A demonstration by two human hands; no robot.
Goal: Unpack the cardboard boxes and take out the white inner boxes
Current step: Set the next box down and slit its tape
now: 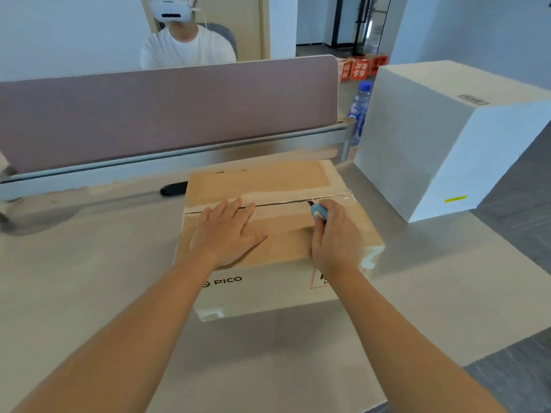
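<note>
tape along the centre seam of the cardboard box (pixel 277 234), which sits mid-tabletop (pixel 89 293), is partly slit. left hand (pixel 229 234) lies flat with straight fingers on the near flap, steadying it; right hand (pixel 337 236) has its grip clenched round a blue cutter (pixel 318 212), blade in the seam toward the right end. better to keep the blade shallow, sparing any white inner box inside, and the flat hand clear of its path. one white box (pixel 441 138) stands far right.
</note>
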